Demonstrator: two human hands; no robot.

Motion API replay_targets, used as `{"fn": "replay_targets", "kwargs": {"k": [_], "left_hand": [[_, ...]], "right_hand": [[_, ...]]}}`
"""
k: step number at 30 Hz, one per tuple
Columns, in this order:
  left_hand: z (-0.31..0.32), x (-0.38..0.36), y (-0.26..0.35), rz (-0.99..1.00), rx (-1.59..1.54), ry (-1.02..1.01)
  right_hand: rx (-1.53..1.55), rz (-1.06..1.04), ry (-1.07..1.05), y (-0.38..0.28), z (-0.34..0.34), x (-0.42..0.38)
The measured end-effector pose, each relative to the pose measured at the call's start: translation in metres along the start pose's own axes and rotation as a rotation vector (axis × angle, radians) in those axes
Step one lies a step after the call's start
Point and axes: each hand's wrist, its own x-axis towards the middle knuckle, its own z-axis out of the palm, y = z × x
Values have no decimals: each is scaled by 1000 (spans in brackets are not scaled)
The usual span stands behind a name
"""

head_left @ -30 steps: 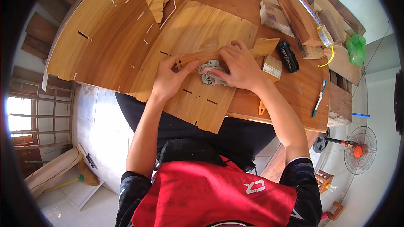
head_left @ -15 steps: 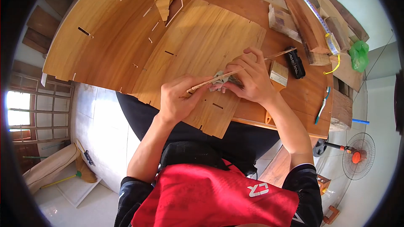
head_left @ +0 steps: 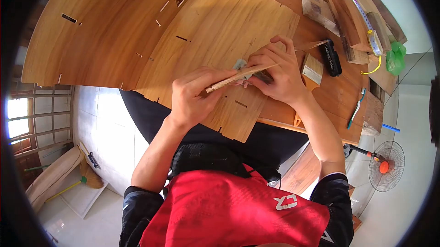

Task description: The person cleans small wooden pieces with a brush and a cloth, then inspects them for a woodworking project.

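Note:
A thin, flat piece of wood [head_left: 238, 76] is held up slantwise above a large wood-grain panel [head_left: 215, 27]. My left hand [head_left: 190, 98] pinches its near left end between thumb and fingers. My right hand [head_left: 282, 77] is closed at the other end, with a crumpled pale cloth [head_left: 239, 64] bunched against the wood between the two hands. Most of the cloth is hidden behind the wood and fingers. Narrow slots and small holes are cut in the panel, which lies beneath both hands.
A second, curved-looking slotted panel [head_left: 101, 32] extends at the left. To the right are a wooden-handled brush [head_left: 312, 69], a black case [head_left: 331, 58], a toothbrush [head_left: 356, 108], a tape measure [head_left: 374, 41], wood offcuts [head_left: 341, 11] and a green plastic bag [head_left: 396, 58]. A fan [head_left: 386, 166] stands beyond.
The piece of wood has turned slightly, so more of its broad face shows. Both hands still hold it, with small finger shifts. The whole view has moved a little.

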Motion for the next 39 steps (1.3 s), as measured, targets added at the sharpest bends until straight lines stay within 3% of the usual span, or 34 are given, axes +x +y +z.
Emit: {"fn": "replay_targets", "kwargs": {"k": [3,6,15,19,21,24,25,28,32,39], "left_hand": [[-1,-2,0,-35,45,-9],[0,-2,-6,77,53,22],[-3,-1,-1,144,99,-13],[-12,4,-5,237,69,-135],[-27,10,2,200,-11,-260],[-45,11,-7,-176,-412,-319],[-38,13,-8,-254,-618,-225],[-47,40,-5,-483,-365,-493],[-34,61,-7,-192,-174,-668],[-30,71,1,-83,-21,-740]], "right_hand": [[13,-3,5,3,1,0],[26,-17,4,4,0,4],[20,-15,-9,-2,-4,4],[-127,-125,-8,-5,-8,3],[-85,-143,5,-2,-8,3],[11,-148,-14,-1,-6,4],[47,-148,-24,-2,-5,5],[79,-146,-40,-3,-2,5],[118,-144,-55,1,0,1],[204,3,-121,7,-4,-9]]}}
